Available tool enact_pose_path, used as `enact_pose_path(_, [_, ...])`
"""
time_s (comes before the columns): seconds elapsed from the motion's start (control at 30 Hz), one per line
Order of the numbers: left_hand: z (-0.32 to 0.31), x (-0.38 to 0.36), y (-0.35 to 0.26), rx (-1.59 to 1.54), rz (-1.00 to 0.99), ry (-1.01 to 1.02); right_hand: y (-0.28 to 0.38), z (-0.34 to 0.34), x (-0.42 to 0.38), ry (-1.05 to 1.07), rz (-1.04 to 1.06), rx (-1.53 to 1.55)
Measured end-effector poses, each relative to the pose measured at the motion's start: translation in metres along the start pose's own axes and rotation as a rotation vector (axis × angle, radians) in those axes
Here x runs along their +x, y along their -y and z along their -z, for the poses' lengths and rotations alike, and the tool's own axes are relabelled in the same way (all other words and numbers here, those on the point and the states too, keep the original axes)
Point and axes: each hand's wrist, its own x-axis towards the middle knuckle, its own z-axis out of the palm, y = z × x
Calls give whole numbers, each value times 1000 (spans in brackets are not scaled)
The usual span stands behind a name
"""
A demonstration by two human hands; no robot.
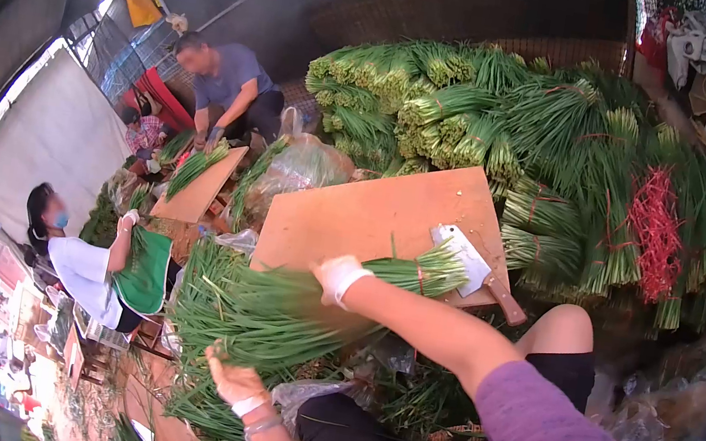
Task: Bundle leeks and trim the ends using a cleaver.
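A bunch of garlic chives (418, 274), tied with a red band near its pale cut ends, lies over the lower edge of the tilted wooden board (345, 210). My right hand (338, 280) is closed around the leaves below that band, slightly blurred. From there the long green leaves (267, 308) fan out to the left over a heap. By the lower edge of these leaves, my left hand (235, 382) has its fingers stretched out and grips nothing that I can see. On the board's right side rests a cleaver (467, 260), its wooden handle (505, 300) jutting past the edge.
Tied bundles of chives (479, 112) are stacked high at the back, with red bands (654, 234) draped over them. One person (231, 88) bends over another board (201, 184); another person (95, 269) sits at left in a green apron. Clear plastic (302, 167) lies behind my board.
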Motion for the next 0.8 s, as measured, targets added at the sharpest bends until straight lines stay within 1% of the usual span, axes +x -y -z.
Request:
enact_pose_path(0.03, [-5,-1,-4,197,-113,-181,-8,-28,13,-13,-13,-24])
enact_pose_path(0.07, [-10,1,-16,215,-117,-179,-5,-44,9,-75,-5,-108])
enact_pose_path(0.1, [-18,4,-28,315,-206,-164,-2,-51,7,-75,-1,-90])
enact_pose_path(0.13, [-31,1,-23,400,-282,-154,-12,-55,-1,-216,81,-58])
enact_pose_path(0.17, [-47,3,-25,409,-278,-147,-13,-58,-7,-366,159,-14])
enact_pose_path(0.2, [-67,7,-28,481,-393,19,-13,-60,-15,-593,231,0])
enact_pose_path(0.23, [-88,6,-22,539,-496,175,-24,-55,-35,-579,224,-5])
enact_pose_path(0.3, [-142,1,-9,593,-494,353,-43,-20,-82,-413,306,249])
enact_pose_path(0.37, [-176,11,23,758,-345,548,-80,-1,-137,-306,130,204])
enact_pose_path(0.43, [-213,20,59,1051,-295,930,-123,-1,-183,-338,-101,276])
enact_pose_path(0.5, [-233,24,109,1319,-578,1133,-160,-17,-220,-451,-283,208])
enact_pose_path(0.57, [-249,20,154,1475,-493,1192,-183,-23,-232,-430,-349,263])
enact_pose_path(0.6, [-256,18,168,1481,-495,1187,-186,-21,-234,-470,-335,337])
enact_pose_path(0.67, [-272,12,193,1698,-313,1335,-190,-17,-237,-502,-324,328])
enact_pose_path(0.7, [-277,8,198,1705,-309,1336,-188,-17,-237,-533,-314,328])
enact_pose_path(0.77, [-282,2,207,1840,-282,1320,-188,-18,-242,-531,-323,382])
enact_pose_path(0.8, [-278,3,213,1781,-305,1342,-190,-23,-246,-532,-300,395])
